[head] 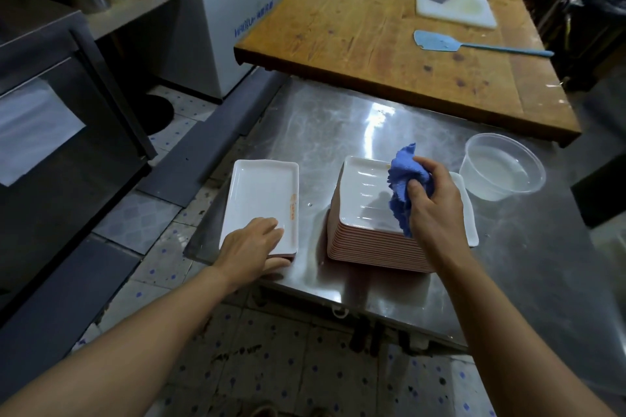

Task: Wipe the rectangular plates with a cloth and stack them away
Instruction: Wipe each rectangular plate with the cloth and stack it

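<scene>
A white rectangular plate point(261, 200) lies on top of a short pile at the left edge of the steel table point(338, 118). My left hand point(252, 244) holds its near end, fingers on the plate's inside and thumb under the near edge. To the right stands a tall stack of plates point(366, 213) with pink undersides. My right hand point(433, 200) hovers over that stack and grips a crumpled blue cloth point(403, 183). Behind my right hand another white plate point(469, 213) sticks out, partly hidden.
A clear plastic tub of water point(501, 167) stands at the right of the steel table. Behind it a wooden table point(372, 27) carries a blue spatula point(440, 42), a white cutting board with a cleaver point(454, 0) and bowls. A white freezer point(230, 17) and a dark oven point(50, 105) stand left.
</scene>
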